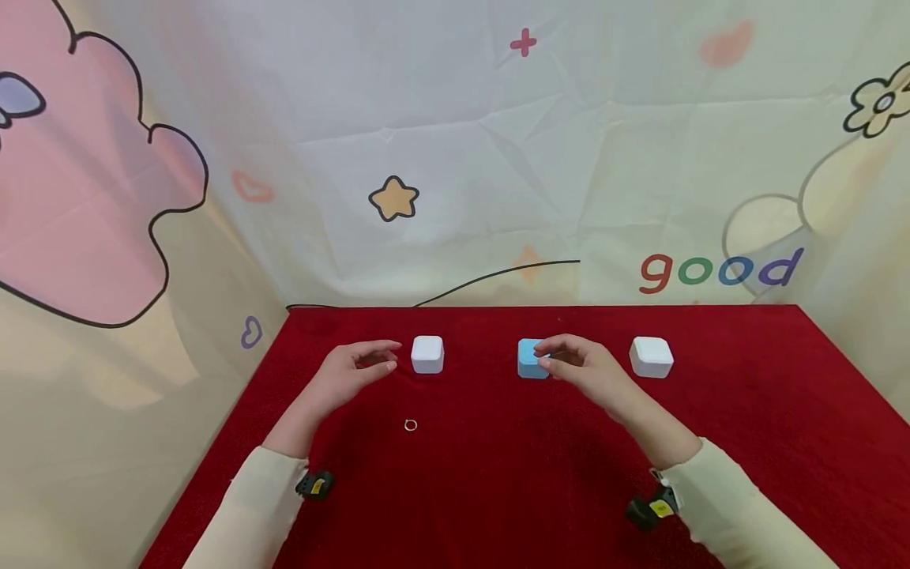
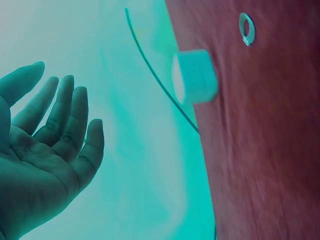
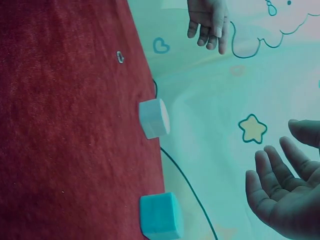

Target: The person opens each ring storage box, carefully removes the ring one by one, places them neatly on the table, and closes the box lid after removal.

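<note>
My left hand (image 1: 350, 374) hovers over the red cloth with fingers loosely bent and nothing in them. Just right of its fingertips sits a small white box (image 1: 427, 355). A small ring (image 1: 411, 430) lies on the cloth nearer to me; the left wrist view shows the ring (image 2: 251, 34) more closely. My right hand (image 1: 584, 368) is also raised, fingers relaxed and holding nothing. In the head view it partly covers a light blue box (image 1: 528, 362), but the right wrist view shows it apart from the blue box (image 3: 159, 216). Another white box (image 1: 651, 358) stands to its right.
Red cloth (image 1: 483, 490) covers the table. Behind it and along both sides hangs a pale curtain (image 1: 455, 95) printed with a star, hearts and the word "good". A dark wrist camera (image 1: 315, 484) is strapped at the left sleeve, another camera (image 1: 648, 510) at the right.
</note>
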Demonstrator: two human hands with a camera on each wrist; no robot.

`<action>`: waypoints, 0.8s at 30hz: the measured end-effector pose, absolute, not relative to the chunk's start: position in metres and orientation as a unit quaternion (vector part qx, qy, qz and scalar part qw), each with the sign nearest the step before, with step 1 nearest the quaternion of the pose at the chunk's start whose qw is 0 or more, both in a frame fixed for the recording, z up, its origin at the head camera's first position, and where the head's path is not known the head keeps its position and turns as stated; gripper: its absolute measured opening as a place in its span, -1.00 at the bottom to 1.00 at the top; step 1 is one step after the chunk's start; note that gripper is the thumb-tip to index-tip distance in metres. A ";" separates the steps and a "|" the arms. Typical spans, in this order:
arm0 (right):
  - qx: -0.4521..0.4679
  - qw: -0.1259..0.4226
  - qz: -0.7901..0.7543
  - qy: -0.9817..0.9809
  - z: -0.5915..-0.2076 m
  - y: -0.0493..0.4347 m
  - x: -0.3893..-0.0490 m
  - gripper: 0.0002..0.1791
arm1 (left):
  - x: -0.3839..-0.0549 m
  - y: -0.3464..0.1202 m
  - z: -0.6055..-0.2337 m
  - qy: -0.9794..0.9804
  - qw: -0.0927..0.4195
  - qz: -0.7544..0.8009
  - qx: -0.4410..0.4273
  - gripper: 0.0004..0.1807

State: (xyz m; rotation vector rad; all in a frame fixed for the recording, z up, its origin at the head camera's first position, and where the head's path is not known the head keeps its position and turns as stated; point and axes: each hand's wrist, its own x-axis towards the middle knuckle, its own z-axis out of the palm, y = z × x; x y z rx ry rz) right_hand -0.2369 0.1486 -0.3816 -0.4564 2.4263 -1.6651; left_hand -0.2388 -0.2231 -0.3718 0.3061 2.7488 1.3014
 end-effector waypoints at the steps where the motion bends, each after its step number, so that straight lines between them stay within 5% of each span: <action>1: -0.152 0.079 -0.557 0.813 -0.380 0.150 -0.236 -0.57 | -0.237 -0.220 -0.371 0.898 0.041 0.427 0.100 -0.57; 24: -0.140 0.029 -0.531 0.835 -0.375 0.179 -0.224 -0.50 | -0.237 -0.152 -0.372 0.857 0.030 0.490 0.160 -0.44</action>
